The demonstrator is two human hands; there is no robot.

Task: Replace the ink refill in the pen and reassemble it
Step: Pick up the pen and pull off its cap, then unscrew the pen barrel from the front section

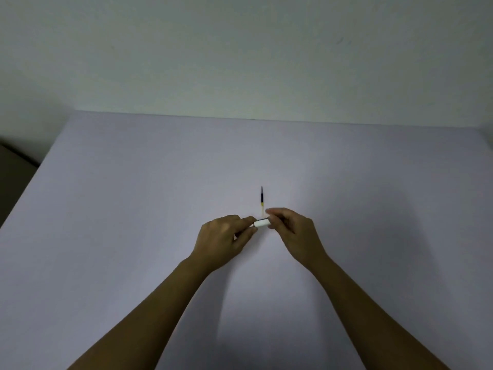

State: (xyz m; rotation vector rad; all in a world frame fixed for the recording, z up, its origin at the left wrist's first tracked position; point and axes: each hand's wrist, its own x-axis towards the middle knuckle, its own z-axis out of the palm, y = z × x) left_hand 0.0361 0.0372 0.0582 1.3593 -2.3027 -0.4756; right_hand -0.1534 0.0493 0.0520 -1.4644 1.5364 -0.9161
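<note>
Pale table (133, 209), plain wall (240, 49)

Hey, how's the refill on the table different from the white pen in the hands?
The refill lies free on the table, pointing away from the person; the pen is held crosswise between the left hand and right hand. The refill is thin, dark with a yellowish near end; the pen is thicker and white, mostly hidden by fingers. Both are slim and straight.

Plain pale grey-lavender desk (133, 209), far edge butted against the wall. One ink refill (262, 197) flat on it near centre, pointed away: dark tip end, yellow band, clear near end.
</note>
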